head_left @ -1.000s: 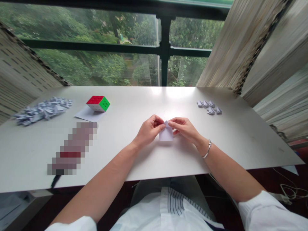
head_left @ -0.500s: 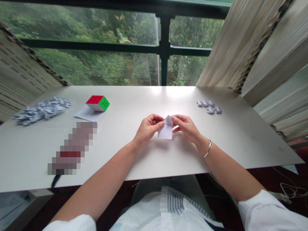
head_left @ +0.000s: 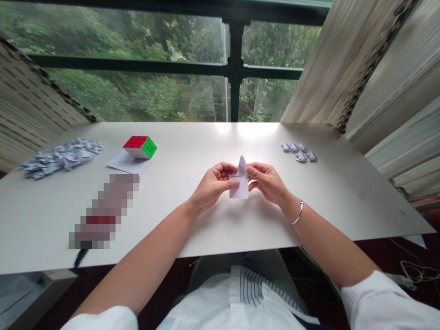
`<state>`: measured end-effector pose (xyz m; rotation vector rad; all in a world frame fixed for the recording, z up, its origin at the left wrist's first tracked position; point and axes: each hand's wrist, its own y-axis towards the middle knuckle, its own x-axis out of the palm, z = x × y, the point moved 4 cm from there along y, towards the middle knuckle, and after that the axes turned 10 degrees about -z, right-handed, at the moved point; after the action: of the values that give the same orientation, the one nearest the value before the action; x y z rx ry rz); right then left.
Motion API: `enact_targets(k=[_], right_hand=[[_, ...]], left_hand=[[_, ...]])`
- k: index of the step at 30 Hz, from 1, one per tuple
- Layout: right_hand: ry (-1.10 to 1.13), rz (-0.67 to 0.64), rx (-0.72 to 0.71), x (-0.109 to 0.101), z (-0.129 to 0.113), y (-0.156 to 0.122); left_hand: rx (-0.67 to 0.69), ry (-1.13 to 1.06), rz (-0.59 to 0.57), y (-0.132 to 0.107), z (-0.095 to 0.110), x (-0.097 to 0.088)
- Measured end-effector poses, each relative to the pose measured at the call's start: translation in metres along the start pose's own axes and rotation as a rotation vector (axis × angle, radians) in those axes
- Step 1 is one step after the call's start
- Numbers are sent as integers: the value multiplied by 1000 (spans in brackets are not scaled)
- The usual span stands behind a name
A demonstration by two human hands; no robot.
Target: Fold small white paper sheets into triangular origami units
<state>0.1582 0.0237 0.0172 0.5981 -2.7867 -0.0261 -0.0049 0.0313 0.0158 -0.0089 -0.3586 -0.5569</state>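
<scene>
A small white folded paper piece (head_left: pixel 239 183) stands upright between my two hands over the middle of the white table (head_left: pixel 192 215). Its top comes to a point and its lower part is a flat rectangle. My left hand (head_left: pixel 213 184) pinches its left side with thumb and fingers closed. My right hand (head_left: pixel 268 182), with a silver bracelet on the wrist, pinches its right side the same way.
Several small folded paper pieces (head_left: pixel 299 152) lie at the back right. A larger heap of folded paper pieces (head_left: pixel 60 157) lies at the far left. A colour cube (head_left: pixel 140 147) rests on a white sheet (head_left: pixel 120 163). A blurred-out object (head_left: pixel 103 211) lies at the front left.
Both hands lifted and turned the paper piece a little. Its pointed top has come up higher above the fingers, and the paper now stands more upright.
</scene>
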Motion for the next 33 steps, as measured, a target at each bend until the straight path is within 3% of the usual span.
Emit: enact_targets(k=[9,17,24,33], right_hand=[[31,44,23,0,4,2],[-73,111,-21,-3,6,3],[-309,208,-114,-1,2,-1],[-306,216,-110,-3,4,0]], left_hand=[[43,195,73,2,-1,-1],[-29,23,77,3,-6,2],[44,72,196,5,-8,-7],[54,80,217,5,-7,-5]])
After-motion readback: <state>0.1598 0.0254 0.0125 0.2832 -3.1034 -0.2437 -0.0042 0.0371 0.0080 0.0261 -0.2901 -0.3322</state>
